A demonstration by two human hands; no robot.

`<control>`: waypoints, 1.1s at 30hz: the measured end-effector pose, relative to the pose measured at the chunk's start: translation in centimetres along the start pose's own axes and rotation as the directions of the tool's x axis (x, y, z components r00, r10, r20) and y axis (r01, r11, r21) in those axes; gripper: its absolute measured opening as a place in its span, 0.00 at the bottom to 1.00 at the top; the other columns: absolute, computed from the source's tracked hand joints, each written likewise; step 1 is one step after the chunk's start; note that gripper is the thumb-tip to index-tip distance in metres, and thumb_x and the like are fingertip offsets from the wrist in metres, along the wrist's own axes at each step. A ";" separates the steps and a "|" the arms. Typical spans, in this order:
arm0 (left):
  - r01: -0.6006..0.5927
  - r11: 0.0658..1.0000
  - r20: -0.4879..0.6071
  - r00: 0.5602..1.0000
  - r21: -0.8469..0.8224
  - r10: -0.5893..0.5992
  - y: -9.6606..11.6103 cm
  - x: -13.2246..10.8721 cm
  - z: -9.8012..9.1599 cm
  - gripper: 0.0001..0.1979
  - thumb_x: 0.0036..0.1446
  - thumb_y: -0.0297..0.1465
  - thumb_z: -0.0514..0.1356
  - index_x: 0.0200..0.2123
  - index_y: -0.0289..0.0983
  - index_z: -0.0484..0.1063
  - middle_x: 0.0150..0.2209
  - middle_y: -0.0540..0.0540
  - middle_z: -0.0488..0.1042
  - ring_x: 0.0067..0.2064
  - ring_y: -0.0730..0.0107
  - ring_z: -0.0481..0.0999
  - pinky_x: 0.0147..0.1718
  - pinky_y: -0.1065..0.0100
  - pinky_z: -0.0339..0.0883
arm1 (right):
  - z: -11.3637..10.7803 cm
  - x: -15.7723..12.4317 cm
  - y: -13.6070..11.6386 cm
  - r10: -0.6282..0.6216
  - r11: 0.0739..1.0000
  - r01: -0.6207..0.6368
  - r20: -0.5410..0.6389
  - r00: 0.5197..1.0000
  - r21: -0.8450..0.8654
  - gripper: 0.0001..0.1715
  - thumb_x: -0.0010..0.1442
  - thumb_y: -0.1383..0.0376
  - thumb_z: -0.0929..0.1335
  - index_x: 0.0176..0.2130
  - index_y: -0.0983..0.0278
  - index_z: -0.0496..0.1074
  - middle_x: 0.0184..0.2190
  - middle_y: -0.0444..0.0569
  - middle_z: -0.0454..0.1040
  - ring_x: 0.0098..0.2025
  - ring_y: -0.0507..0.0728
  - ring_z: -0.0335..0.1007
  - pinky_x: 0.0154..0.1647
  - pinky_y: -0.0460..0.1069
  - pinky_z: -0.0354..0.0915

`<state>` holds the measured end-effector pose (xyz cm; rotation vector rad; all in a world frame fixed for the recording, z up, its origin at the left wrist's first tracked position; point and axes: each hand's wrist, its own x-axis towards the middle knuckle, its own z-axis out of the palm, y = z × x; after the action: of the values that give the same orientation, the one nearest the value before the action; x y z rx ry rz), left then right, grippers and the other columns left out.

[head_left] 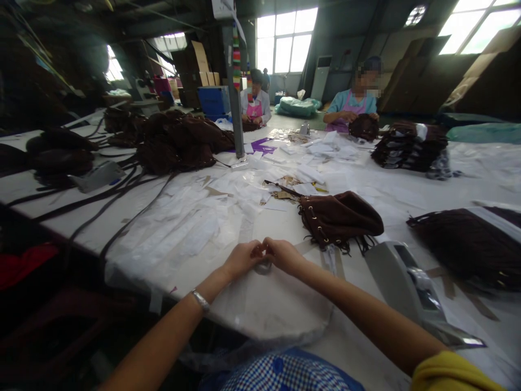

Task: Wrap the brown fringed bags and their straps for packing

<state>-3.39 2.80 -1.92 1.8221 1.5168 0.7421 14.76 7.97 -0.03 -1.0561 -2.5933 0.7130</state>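
Above the near part of the white table (280, 309), my left hand (243, 259) and my right hand (283, 254) meet with their fingertips pinched together. Whatever sits between the fingers is too small to make out. Just beneath them shows a small greyish round thing (262, 267), its kind unclear. A brown fringed drawstring bag (340, 217) with metal eyelets lies beyond my right hand, apart from it. Its cord (283, 188) stretches left towards a heap of small tags and golden pieces (287, 187).
A grey tape dispenser (402, 282) stands to my right, near stacked brown bags (468, 244). Brown bags (183, 141) with long straps pile up at left, beside a metal post (236, 108). Plastic and paper litter the middle. Two co-workers (352, 103) sit across the table.
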 end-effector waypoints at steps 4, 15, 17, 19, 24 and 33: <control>-0.003 1.000 -0.031 1.000 -0.009 0.003 0.1 -0.1 0.1 0.12 0.54 0.35 0.64 0.41 0.38 0.72 0.37 0.48 0.78 0.35 0.70 0.78 0.37 0.70 0.71 | 0.3 0.4 0.2 0.004 1.000 -0.004 0.050 0.999 0.010 0.11 0.55 0.70 0.72 0.40 0.64 0.71 0.30 0.45 0.77 0.30 0.52 0.71 0.30 0.44 0.56; 0.141 0.977 -0.194 0.975 0.163 -0.108 0.8 -3.4 0.1 0.13 0.55 0.38 0.63 0.40 0.37 0.75 0.38 0.44 0.76 0.41 0.62 0.75 0.42 0.64 0.66 | 1.4 0.2 -1.0 0.063 0.993 -0.054 0.088 0.994 -0.101 0.04 0.54 0.69 0.70 0.32 0.67 0.77 0.33 0.55 0.78 0.36 0.58 0.73 0.35 0.47 0.60; 0.185 0.963 -0.219 0.966 0.198 -0.140 1.0 -4.0 0.4 0.14 0.55 0.40 0.63 0.39 0.36 0.76 0.37 0.44 0.76 0.39 0.61 0.74 0.40 0.63 0.65 | 1.9 0.2 -1.2 0.110 0.988 -0.102 0.058 0.992 -0.115 0.06 0.53 0.70 0.69 0.33 0.67 0.77 0.32 0.55 0.78 0.35 0.59 0.74 0.34 0.48 0.60; 0.214 0.955 -0.220 0.961 0.206 -0.168 1.1 -4.5 0.9 0.13 0.55 0.39 0.62 0.39 0.36 0.76 0.35 0.44 0.76 0.36 0.63 0.74 0.37 0.64 0.64 | 2.3 0.0 -1.3 0.149 0.984 -0.145 0.027 0.988 -0.108 0.06 0.54 0.70 0.68 0.33 0.68 0.77 0.32 0.56 0.79 0.35 0.59 0.74 0.34 0.48 0.61; 0.189 0.966 -0.143 0.976 0.179 -0.164 1.0 -3.5 0.9 0.09 0.56 0.33 0.60 0.37 0.36 0.76 0.30 0.47 0.78 0.32 0.67 0.75 0.33 0.69 0.63 | 1.5 -1.8 -0.7 0.149 0.989 -0.148 0.022 0.989 -0.016 0.09 0.60 0.66 0.69 0.40 0.67 0.76 0.31 0.51 0.79 0.33 0.56 0.75 0.33 0.46 0.63; -0.079 0.996 0.162 0.984 0.048 0.070 1.7 2.5 0.9 0.11 0.52 0.30 0.62 0.41 0.39 0.74 0.34 0.50 0.81 0.36 0.70 0.78 0.37 0.71 0.69 | -1.2 -4.3 2.6 -0.351 0.924 0.367 0.142 0.926 -0.111 0.14 0.64 0.69 0.65 0.46 0.57 0.77 0.47 0.48 0.75 0.46 0.57 0.69 0.43 0.48 0.62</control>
<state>-1.21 4.92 -1.19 1.9381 1.3837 0.5790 19.77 6.96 -0.52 -0.5522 -2.8606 0.5291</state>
